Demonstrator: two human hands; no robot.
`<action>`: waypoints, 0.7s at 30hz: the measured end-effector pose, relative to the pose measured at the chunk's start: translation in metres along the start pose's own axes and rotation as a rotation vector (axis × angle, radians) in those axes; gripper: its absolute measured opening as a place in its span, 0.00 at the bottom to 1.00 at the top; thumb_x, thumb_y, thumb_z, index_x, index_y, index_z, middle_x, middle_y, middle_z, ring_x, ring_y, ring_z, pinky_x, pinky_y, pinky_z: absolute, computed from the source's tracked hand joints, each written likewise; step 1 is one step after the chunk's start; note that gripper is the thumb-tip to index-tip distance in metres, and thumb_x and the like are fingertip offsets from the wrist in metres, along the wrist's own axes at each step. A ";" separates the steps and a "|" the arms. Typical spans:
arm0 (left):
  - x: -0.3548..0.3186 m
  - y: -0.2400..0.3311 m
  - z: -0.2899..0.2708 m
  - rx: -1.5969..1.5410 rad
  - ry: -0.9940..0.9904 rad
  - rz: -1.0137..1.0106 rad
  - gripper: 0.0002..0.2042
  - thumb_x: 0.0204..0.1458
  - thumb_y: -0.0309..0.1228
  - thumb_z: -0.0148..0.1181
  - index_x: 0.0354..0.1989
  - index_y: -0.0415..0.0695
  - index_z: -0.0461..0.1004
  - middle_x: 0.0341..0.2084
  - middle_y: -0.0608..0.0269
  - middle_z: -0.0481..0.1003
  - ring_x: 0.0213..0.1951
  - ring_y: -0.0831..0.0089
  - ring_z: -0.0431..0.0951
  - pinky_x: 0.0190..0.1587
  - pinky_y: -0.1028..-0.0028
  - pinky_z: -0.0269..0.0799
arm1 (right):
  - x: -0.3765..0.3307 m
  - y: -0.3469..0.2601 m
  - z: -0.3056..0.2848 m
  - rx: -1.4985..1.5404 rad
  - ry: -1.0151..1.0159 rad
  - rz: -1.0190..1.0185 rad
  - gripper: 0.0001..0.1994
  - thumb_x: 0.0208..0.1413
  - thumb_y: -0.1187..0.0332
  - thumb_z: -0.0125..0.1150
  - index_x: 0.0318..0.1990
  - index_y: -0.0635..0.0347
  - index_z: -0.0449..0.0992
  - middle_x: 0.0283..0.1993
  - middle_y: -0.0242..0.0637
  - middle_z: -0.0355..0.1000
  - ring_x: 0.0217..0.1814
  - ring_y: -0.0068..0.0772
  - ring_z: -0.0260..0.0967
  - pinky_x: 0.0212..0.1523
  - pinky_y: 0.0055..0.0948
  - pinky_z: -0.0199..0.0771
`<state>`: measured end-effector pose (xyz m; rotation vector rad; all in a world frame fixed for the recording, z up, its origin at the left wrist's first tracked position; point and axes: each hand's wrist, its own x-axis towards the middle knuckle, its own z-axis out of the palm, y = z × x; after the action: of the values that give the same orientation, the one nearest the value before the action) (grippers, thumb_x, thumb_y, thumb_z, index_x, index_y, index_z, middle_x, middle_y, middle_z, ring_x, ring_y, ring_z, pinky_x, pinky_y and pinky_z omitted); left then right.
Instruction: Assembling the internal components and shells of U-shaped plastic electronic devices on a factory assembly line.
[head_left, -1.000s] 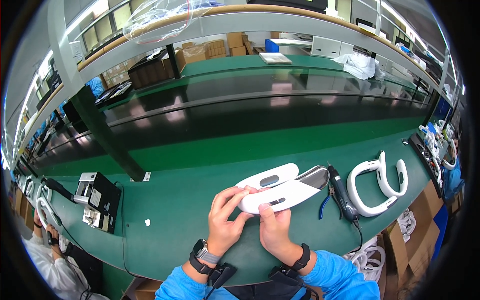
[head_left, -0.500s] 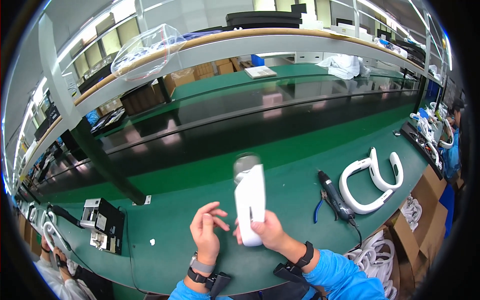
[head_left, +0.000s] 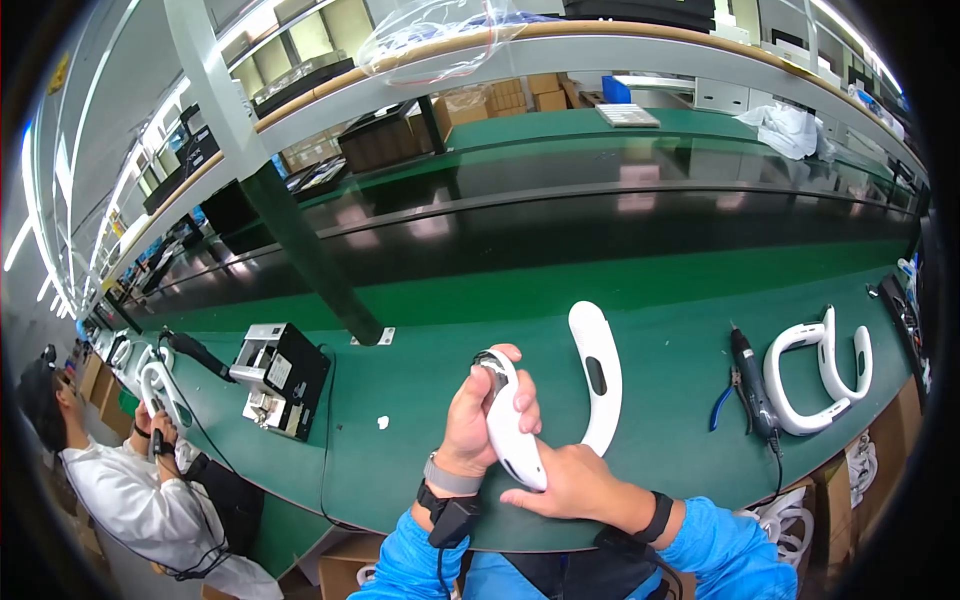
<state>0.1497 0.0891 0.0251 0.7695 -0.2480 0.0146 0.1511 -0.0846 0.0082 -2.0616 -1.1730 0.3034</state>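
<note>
Both hands are on the white curved plastic shell [head_left: 560, 400], a U-shaped band held just above the green bench [head_left: 420, 400], at about 6 o'clock in my view, close to the body.

Left hand [head_left: 475, 420] is wrapped around the near arm of the shell up by its end, fingers curled over the top, thumb side toward me. A small dark metallic fitting [head_left: 487, 362] shows at that tip, right under the fingertips. Right hand [head_left: 560, 485] cups the lower bend of the same piece from below, palm up; fingers are closed on it, a firm hold rather than a pinch. The far arm of the shell sticks out free toward 12 o'clock, with a dark oval slot in it.

Handling, my read: light, hollow moulded plastic, stiff along each arm but probably springy across the open U. Glossy finish, so likely slippery with bare hands. I'd hold it at the bend and at one arm, as now, and not lever on the free arm; the fitted tip looks like the delicate spot.

Around it: at 3 o'clock a black electric screwdriver [head_left: 752, 385] lies on the bench with blue-handled pliers [head_left: 722, 405] just beside it, and a second white curved shell [head_left: 815, 375] just past those. At 9 o'clock sits a black fixture box [head_left: 282, 380]. Further at 8 o'clock a co-worker in a white coat [head_left: 130, 500] holds a similar part.
</note>
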 end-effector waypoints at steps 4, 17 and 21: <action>-0.004 0.000 0.007 0.025 0.025 0.025 0.25 0.60 0.59 0.49 0.53 0.51 0.61 0.25 0.64 0.67 0.20 0.72 0.71 0.27 0.68 0.71 | 0.000 0.003 0.012 -0.055 0.123 0.004 0.24 0.49 0.50 0.66 0.46 0.58 0.73 0.20 0.42 0.74 0.20 0.51 0.74 0.23 0.44 0.75; -0.024 0.028 0.084 -0.379 0.303 0.309 0.22 0.59 0.42 0.56 0.61 0.53 0.66 0.34 0.66 0.67 0.36 0.69 0.71 0.41 0.64 0.72 | -0.024 -0.038 -0.005 0.556 0.435 -0.261 0.21 0.44 0.68 0.74 0.44 0.66 0.74 0.36 0.41 0.79 0.28 0.33 0.79 0.30 0.29 0.79; -0.046 0.024 0.093 -0.377 0.124 0.352 0.22 0.57 0.38 0.57 0.60 0.53 0.65 0.29 0.68 0.66 0.30 0.74 0.68 0.37 0.68 0.69 | -0.048 -0.060 0.006 1.228 0.108 0.024 0.23 0.49 0.75 0.65 0.54 0.72 0.67 0.31 0.39 0.74 0.20 0.27 0.71 0.20 0.25 0.72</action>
<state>0.0823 0.0456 0.0957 0.3412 -0.2563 0.3392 0.0829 -0.1017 0.0385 -0.9812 -0.5976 0.6963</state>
